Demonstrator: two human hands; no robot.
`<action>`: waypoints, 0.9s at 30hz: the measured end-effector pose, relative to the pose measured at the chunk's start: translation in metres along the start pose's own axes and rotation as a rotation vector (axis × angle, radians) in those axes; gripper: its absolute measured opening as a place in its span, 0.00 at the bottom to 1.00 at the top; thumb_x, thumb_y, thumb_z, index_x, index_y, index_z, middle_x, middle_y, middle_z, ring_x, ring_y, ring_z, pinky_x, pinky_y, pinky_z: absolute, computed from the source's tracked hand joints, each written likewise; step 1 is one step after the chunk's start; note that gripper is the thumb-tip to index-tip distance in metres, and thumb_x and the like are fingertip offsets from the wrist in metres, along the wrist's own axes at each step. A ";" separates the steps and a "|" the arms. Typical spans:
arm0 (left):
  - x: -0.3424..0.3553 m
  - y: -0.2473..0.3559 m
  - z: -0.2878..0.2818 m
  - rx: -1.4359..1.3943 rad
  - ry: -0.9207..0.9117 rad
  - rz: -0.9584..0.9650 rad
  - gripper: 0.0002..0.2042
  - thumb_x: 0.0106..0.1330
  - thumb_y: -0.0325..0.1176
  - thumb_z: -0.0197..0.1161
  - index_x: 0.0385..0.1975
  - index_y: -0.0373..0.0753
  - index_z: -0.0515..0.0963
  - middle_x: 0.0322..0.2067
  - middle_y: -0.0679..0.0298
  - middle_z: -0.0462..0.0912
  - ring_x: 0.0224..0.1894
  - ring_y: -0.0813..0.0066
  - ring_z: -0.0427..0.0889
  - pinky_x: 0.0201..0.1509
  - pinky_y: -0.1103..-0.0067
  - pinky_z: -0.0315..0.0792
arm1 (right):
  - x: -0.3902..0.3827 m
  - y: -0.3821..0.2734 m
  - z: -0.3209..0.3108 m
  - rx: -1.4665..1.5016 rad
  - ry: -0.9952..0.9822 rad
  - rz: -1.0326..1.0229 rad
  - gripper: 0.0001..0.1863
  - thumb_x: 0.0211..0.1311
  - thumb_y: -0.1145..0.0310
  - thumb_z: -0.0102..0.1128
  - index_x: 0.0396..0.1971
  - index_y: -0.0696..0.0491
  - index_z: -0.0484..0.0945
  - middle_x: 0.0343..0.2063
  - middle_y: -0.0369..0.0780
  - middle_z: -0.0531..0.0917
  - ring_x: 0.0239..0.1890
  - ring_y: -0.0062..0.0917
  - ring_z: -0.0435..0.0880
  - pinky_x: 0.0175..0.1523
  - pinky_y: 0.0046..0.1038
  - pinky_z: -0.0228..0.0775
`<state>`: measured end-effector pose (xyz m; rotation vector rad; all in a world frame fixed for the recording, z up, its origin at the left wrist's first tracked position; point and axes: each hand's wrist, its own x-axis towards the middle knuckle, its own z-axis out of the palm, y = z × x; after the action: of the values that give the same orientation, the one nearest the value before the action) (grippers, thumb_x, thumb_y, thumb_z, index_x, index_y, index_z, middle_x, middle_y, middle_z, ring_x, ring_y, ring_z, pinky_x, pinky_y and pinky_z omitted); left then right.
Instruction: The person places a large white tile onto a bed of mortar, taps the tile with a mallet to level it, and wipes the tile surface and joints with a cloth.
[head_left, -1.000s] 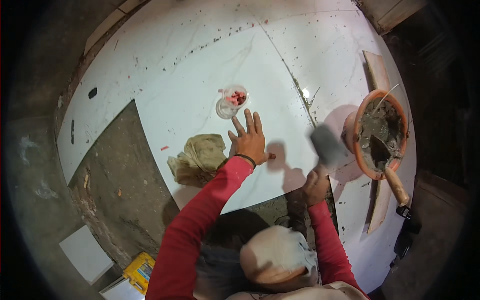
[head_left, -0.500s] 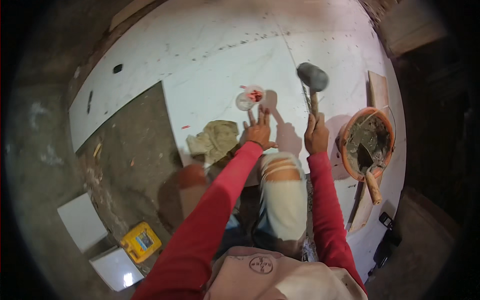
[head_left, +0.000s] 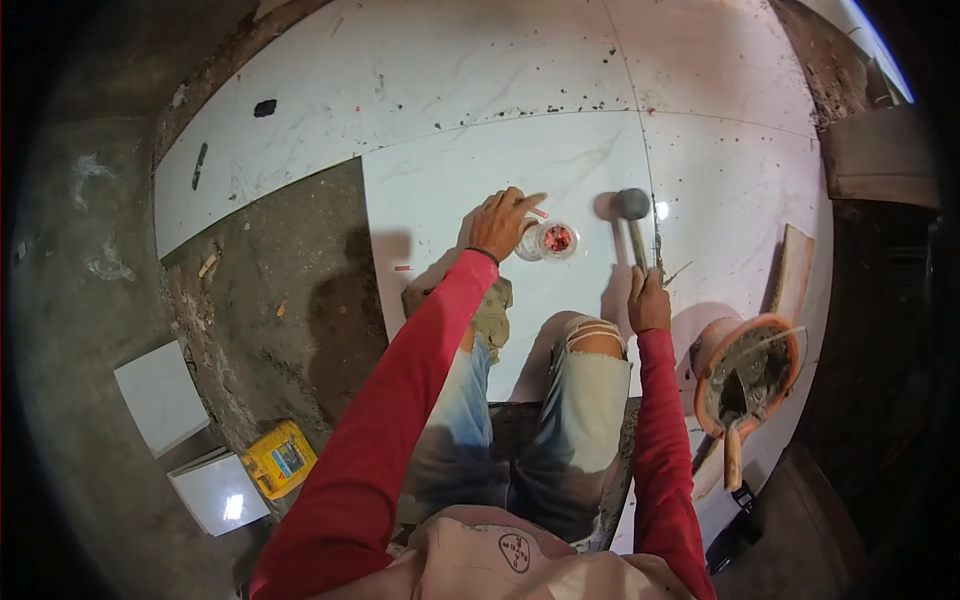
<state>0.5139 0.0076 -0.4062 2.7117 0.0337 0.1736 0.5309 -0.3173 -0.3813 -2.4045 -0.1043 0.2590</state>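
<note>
My left hand (head_left: 500, 226) is over the large white marbled tile (head_left: 580, 330), its finger and thumb apart on either side of a small red strip (head_left: 540, 212); I see no grip on it. Beside that hand stands a small clear tub (head_left: 557, 241) of red pieces, with its clear lid (head_left: 528, 246) partly under my fingers. My right hand (head_left: 649, 303) is closed round the handle of a rubber mallet (head_left: 630, 204), whose dark head is over the tile near its right joint. A crumpled, dirty cloth (head_left: 493, 318) lies below my left forearm.
To the right stands an orange bucket (head_left: 708, 365) of wet mortar, a trowel (head_left: 733, 455) resting in it. A wooden board (head_left: 793, 265) lies beside it. Bare ground (head_left: 300, 270) borders the tile on the left, with a yellow container (head_left: 279, 459) and loose white tiles (head_left: 163, 397) beyond.
My left hand has moved from below the tub to its upper left. My right hand has lowered the mallet toward the tile. The view has shifted, showing more of the far tiles.
</note>
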 end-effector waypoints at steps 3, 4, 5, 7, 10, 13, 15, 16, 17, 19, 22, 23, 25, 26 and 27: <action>0.007 -0.006 0.013 0.013 0.012 -0.003 0.11 0.62 0.36 0.74 0.44 0.49 0.85 0.43 0.68 0.81 0.48 0.62 0.84 0.48 0.65 0.82 | 0.002 0.000 0.006 0.071 0.051 0.051 0.13 0.81 0.59 0.54 0.43 0.54 0.73 0.23 0.55 0.83 0.29 0.60 0.85 0.31 0.55 0.72; 0.009 -0.007 0.015 0.007 -0.009 -0.026 0.11 0.61 0.36 0.74 0.42 0.47 0.85 0.42 0.68 0.81 0.46 0.63 0.84 0.48 0.65 0.81 | 0.003 0.001 0.007 0.100 0.097 0.037 0.12 0.80 0.60 0.56 0.42 0.54 0.74 0.24 0.55 0.84 0.28 0.60 0.85 0.31 0.55 0.72; 0.013 -0.008 0.015 -0.017 0.005 -0.002 0.08 0.62 0.34 0.74 0.40 0.46 0.85 0.42 0.68 0.82 0.46 0.63 0.85 0.46 0.66 0.81 | 0.004 0.001 0.008 0.115 0.114 -0.069 0.12 0.80 0.60 0.56 0.43 0.54 0.74 0.24 0.54 0.84 0.27 0.59 0.85 0.31 0.55 0.73; 0.028 -0.010 0.011 -0.181 0.025 -0.014 0.04 0.65 0.32 0.73 0.37 0.43 0.85 0.39 0.65 0.84 0.42 0.62 0.85 0.44 0.68 0.81 | 0.006 0.002 0.010 -0.010 0.031 -0.028 0.12 0.79 0.60 0.58 0.44 0.54 0.74 0.23 0.53 0.84 0.27 0.57 0.85 0.31 0.53 0.74; 0.075 -0.008 0.001 -0.380 -0.029 -0.112 0.03 0.68 0.31 0.71 0.38 0.42 0.85 0.36 0.62 0.84 0.40 0.61 0.86 0.44 0.69 0.80 | 0.009 0.001 0.011 -0.178 -0.229 0.177 0.12 0.77 0.59 0.60 0.45 0.53 0.73 0.23 0.53 0.84 0.26 0.55 0.85 0.30 0.52 0.76; 0.152 0.005 0.002 -0.182 0.089 0.187 0.04 0.73 0.32 0.68 0.40 0.41 0.85 0.38 0.61 0.85 0.39 0.62 0.87 0.44 0.70 0.80 | 0.014 -0.003 0.012 0.063 -0.019 -0.011 0.14 0.78 0.56 0.59 0.45 0.51 0.71 0.21 0.52 0.83 0.25 0.53 0.86 0.28 0.51 0.75; 0.194 0.025 0.010 -0.345 -0.016 0.108 0.02 0.70 0.31 0.69 0.39 0.44 0.85 0.38 0.63 0.84 0.38 0.59 0.86 0.42 0.66 0.81 | 0.018 -0.005 0.011 0.109 -0.049 0.014 0.14 0.78 0.57 0.58 0.44 0.52 0.71 0.19 0.52 0.81 0.24 0.55 0.84 0.28 0.52 0.74; 0.213 0.037 0.014 -0.304 -0.047 0.169 0.02 0.71 0.32 0.69 0.39 0.44 0.85 0.39 0.63 0.84 0.38 0.60 0.86 0.42 0.66 0.81 | 0.019 -0.005 0.010 0.153 -0.085 0.014 0.13 0.79 0.57 0.58 0.43 0.52 0.71 0.18 0.52 0.81 0.23 0.56 0.84 0.28 0.52 0.73; 0.230 0.047 0.019 -0.261 -0.076 0.228 0.02 0.71 0.32 0.69 0.39 0.45 0.85 0.39 0.64 0.84 0.39 0.60 0.86 0.41 0.66 0.81 | 0.019 -0.005 0.011 -0.044 -0.193 0.158 0.13 0.78 0.58 0.58 0.43 0.52 0.71 0.18 0.52 0.81 0.24 0.55 0.84 0.28 0.51 0.73; 0.254 0.064 0.029 -0.158 -0.137 0.353 0.03 0.70 0.33 0.69 0.39 0.44 0.85 0.39 0.64 0.83 0.40 0.61 0.86 0.42 0.66 0.81 | 0.016 -0.002 0.013 -0.023 -0.204 0.123 0.15 0.78 0.54 0.59 0.45 0.52 0.72 0.21 0.51 0.83 0.24 0.52 0.85 0.28 0.50 0.75; 0.279 0.077 0.045 -0.016 -0.220 0.536 0.03 0.70 0.33 0.69 0.39 0.43 0.85 0.40 0.65 0.83 0.42 0.61 0.86 0.44 0.67 0.81 | 0.009 0.008 0.021 0.086 -0.204 0.082 0.17 0.78 0.52 0.57 0.51 0.51 0.74 0.22 0.51 0.85 0.25 0.51 0.87 0.29 0.50 0.77; 0.283 0.079 0.051 0.006 -0.237 0.573 0.03 0.70 0.33 0.69 0.39 0.44 0.84 0.40 0.65 0.83 0.43 0.62 0.86 0.44 0.67 0.81 | 0.005 0.010 0.025 0.096 -0.200 0.087 0.18 0.78 0.52 0.56 0.52 0.51 0.74 0.23 0.51 0.85 0.25 0.51 0.87 0.29 0.50 0.77; 0.292 0.080 0.060 0.061 -0.252 0.650 0.02 0.70 0.33 0.68 0.38 0.45 0.84 0.40 0.66 0.83 0.43 0.62 0.85 0.44 0.66 0.81 | 0.000 0.017 0.032 0.139 -0.193 0.099 0.19 0.79 0.51 0.55 0.54 0.51 0.75 0.23 0.51 0.86 0.25 0.51 0.87 0.29 0.51 0.77; 0.294 0.081 0.064 0.093 -0.262 0.681 0.02 0.69 0.33 0.68 0.38 0.45 0.84 0.41 0.66 0.83 0.44 0.63 0.85 0.44 0.66 0.81 | -0.002 0.020 0.035 0.106 -0.200 0.131 0.19 0.79 0.50 0.55 0.53 0.51 0.75 0.23 0.51 0.86 0.25 0.52 0.87 0.29 0.52 0.76; 0.296 0.080 0.066 0.126 -0.274 0.710 0.02 0.69 0.32 0.68 0.37 0.45 0.84 0.41 0.67 0.83 0.44 0.63 0.85 0.44 0.66 0.81 | -0.004 0.022 0.038 0.095 -0.214 0.154 0.19 0.80 0.50 0.54 0.53 0.51 0.75 0.22 0.52 0.86 0.25 0.52 0.87 0.29 0.52 0.76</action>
<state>0.8159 -0.0780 -0.3983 2.7230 -1.0277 -0.0016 0.5189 -0.3094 -0.4230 -2.2865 -0.0031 0.5800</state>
